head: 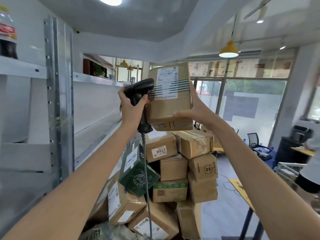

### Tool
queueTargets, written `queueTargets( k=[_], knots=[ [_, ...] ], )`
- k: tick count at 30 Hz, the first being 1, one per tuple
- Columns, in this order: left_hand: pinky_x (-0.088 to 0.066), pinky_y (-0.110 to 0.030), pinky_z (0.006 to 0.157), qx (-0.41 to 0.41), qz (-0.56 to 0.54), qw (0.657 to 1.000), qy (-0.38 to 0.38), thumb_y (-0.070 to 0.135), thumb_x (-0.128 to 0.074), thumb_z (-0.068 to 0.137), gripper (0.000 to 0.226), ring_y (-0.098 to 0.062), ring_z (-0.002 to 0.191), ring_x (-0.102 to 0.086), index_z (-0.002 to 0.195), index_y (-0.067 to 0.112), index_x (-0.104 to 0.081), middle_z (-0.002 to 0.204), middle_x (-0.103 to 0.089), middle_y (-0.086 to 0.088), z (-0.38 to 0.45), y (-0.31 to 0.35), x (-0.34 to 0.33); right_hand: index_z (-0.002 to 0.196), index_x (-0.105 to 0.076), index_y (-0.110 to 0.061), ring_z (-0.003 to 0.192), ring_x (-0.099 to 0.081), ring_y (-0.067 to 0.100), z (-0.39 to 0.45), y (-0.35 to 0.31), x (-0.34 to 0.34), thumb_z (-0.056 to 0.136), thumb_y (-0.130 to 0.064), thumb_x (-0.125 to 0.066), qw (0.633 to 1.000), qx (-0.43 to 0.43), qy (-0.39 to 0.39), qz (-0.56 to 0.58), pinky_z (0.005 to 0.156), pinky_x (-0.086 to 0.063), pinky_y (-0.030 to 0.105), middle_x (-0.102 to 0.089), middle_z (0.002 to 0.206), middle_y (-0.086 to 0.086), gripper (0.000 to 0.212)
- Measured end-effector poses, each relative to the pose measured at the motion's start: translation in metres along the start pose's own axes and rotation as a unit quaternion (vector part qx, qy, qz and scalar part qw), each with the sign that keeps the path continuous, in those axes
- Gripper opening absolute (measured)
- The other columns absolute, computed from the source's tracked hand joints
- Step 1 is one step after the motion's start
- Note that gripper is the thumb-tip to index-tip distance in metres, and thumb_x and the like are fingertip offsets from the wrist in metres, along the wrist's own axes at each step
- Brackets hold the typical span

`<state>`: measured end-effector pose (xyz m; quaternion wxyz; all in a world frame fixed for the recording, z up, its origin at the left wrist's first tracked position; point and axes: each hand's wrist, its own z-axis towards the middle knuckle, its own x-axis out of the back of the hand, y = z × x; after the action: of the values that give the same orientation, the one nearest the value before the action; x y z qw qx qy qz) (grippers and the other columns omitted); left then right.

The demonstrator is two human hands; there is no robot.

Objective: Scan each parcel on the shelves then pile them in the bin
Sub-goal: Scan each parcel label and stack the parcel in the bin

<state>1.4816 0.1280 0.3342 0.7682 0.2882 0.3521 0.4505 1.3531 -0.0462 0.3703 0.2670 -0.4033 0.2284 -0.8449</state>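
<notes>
My right hand (191, 110) grips a brown cardboard parcel (170, 108) from its right side and lower edge, holding it up at head height with its white shipping label (167, 83) facing me. My left hand (129, 108) grips a black handheld barcode scanner (138, 90) just left of the parcel, its head turned toward the label. The scanner's cable (146, 179) hangs down over a tall pile of parcels (173, 167) below, among them a dark green box (136, 177). The bin under the pile is hidden.
Grey metal shelves (90, 108) run along the left, with a cola bottle (7, 37) on the top one. A yellow-topped table (241, 189) and a person's body (311, 167) stand at the right. Office chairs and glass windows fill the back.
</notes>
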Motion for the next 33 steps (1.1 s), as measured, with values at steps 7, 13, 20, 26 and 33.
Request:
queueTargets(
  k=[7, 13, 20, 26, 33],
  knots=[
    [-0.048, -0.053, 0.109, 0.001, -0.007, 1.0, -0.019, 0.013, -0.069, 0.096, 0.053, -0.027, 0.129, -0.055, 0.132, 0.031, -0.034, 0.141, -0.051, -0.005, 0.004, 0.001, -0.004, 0.16, -0.011, -0.031, 0.147, -0.028, 0.018, 0.004, 0.004, -0.003, 0.069, -0.035, -0.092, 0.988, 0.049, 0.061, -0.133, 0.119, -0.033, 0.042, -0.013, 0.168, 0.001, 0.122],
    [-0.049, -0.052, 0.108, 0.002, -0.016, 1.0, -0.021, 0.017, -0.069, 0.097, 0.052, -0.025, 0.129, -0.055, 0.129, 0.036, -0.034, 0.137, -0.05, 0.0, 0.001, -0.005, -0.005, 0.154, -0.036, -0.03, 0.142, -0.034, 0.011, -0.002, 0.012, -0.012, 0.078, -0.039, -0.084, 0.98, 0.073, 0.142, -0.117, 0.113, -0.036, 0.025, -0.027, 0.165, -0.002, 0.09],
    [-0.052, -0.051, 0.105, 0.007, -0.035, 0.999, -0.01, 0.018, -0.069, 0.097, 0.053, -0.025, 0.131, -0.053, 0.131, 0.037, -0.033, 0.142, -0.047, -0.001, -0.003, -0.011, -0.008, 0.158, -0.024, -0.034, 0.137, -0.018, -0.001, -0.013, 0.024, -0.031, 0.087, -0.038, -0.076, 0.969, 0.103, 0.15, -0.168, 0.11, -0.027, 0.028, -0.012, 0.169, 0.004, 0.088],
    [-0.05, -0.056, 0.105, 0.018, -0.056, 0.998, -0.008, 0.016, -0.07, 0.096, 0.053, -0.029, 0.128, -0.056, 0.131, 0.035, -0.034, 0.142, -0.049, -0.005, -0.002, -0.015, -0.01, 0.139, -0.056, -0.022, 0.147, -0.032, 0.027, -0.008, 0.032, -0.033, 0.095, -0.035, -0.067, 0.967, 0.055, 0.169, -0.182, 0.107, -0.027, 0.025, -0.021, 0.166, 0.011, 0.047],
    [-0.049, -0.057, 0.106, 0.034, -0.044, 0.998, -0.01, 0.018, -0.073, 0.095, 0.056, -0.028, 0.127, -0.057, 0.135, 0.03, -0.036, 0.138, -0.052, -0.003, 0.0, -0.03, -0.015, 0.139, -0.054, -0.026, 0.148, -0.027, 0.022, -0.001, 0.05, -0.037, 0.084, -0.038, -0.079, 0.976, 0.012, 0.138, -0.166, 0.107, -0.022, 0.021, -0.019, 0.166, 0.006, 0.062]
  ],
)
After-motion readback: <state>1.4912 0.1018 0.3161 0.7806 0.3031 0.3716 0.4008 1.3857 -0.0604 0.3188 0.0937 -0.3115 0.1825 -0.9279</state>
